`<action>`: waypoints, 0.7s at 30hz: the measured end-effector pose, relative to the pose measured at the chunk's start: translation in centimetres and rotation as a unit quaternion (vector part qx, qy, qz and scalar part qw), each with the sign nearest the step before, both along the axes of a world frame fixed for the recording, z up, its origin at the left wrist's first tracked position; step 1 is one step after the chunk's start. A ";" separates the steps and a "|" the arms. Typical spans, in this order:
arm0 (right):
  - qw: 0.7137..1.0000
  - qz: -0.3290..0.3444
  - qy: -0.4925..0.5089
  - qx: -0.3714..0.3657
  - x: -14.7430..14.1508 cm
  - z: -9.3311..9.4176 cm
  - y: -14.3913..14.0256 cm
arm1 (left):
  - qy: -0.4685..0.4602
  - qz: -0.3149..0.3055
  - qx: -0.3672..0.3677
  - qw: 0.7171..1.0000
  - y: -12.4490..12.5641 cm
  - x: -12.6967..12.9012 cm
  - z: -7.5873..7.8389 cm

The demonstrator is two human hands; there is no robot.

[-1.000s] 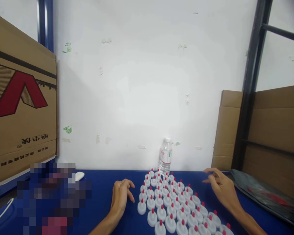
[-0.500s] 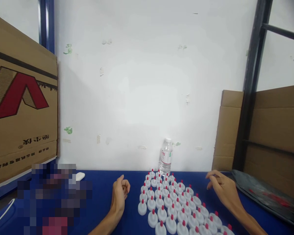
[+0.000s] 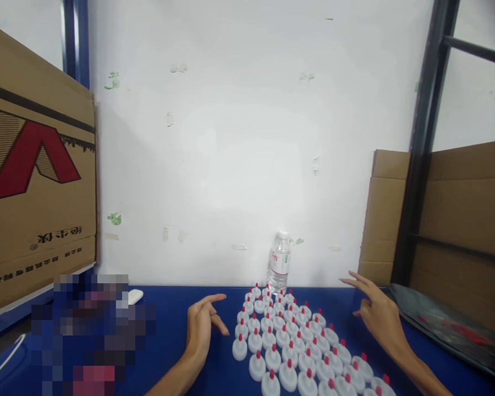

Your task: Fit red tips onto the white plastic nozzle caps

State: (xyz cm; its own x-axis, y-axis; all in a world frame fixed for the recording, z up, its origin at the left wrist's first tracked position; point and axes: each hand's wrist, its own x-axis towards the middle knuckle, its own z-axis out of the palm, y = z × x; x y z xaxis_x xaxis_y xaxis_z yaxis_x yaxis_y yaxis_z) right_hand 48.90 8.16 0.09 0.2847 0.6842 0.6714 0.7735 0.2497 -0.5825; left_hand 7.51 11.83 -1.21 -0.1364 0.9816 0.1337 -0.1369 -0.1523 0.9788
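Note:
Several small white round bottles with red tips stand upright in rows on the blue table. To the left of the rows is my left hand, its index finger and thumb stretched apart and nothing held. My right hand hovers on the other side, with two fingers extended toward the wall and the thumb apart, also holding nothing. Neither hand touches a bottle. Behind the rows, against the wall, stands a clear water bottle with a white cap.
A large printed cardboard box rises at the left. Flat cardboard leans by a dark metal post at the right, above a grey plastic bag. A white object lies near a pixelated area; a white cable runs at far left.
Both hands have uncurled: the left index finger and thumb now spread apart, and two right fingers have straightened. The bottles stay in place.

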 end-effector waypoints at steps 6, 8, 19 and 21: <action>1.000 -0.008 0.016 -0.012 -0.1 0.1 -0.2 | 0.006 -0.019 -0.008 1.000 0.3 0.1 -0.5; 0.999 -0.021 -0.004 -0.031 -0.1 0.2 -0.3 | 0.007 -0.021 -0.004 1.000 0.5 0.2 -0.7; 0.991 -0.028 -0.041 -0.121 -0.2 0.3 -0.5 | 0.007 -0.020 0.036 0.999 0.6 0.1 -1.0; 0.991 -0.022 -0.040 -0.123 -0.3 0.3 -0.4 | 0.008 -0.014 0.036 0.999 0.5 0.1 -0.9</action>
State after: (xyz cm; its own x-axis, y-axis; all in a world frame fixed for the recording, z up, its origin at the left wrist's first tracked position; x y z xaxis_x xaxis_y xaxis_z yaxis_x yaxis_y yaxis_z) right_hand 48.62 7.72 0.43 0.2701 0.8178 0.5082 0.8269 0.0734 -0.5575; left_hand 7.60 12.35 -2.14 -0.1056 0.9729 0.2055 -0.1271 -0.2182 0.9676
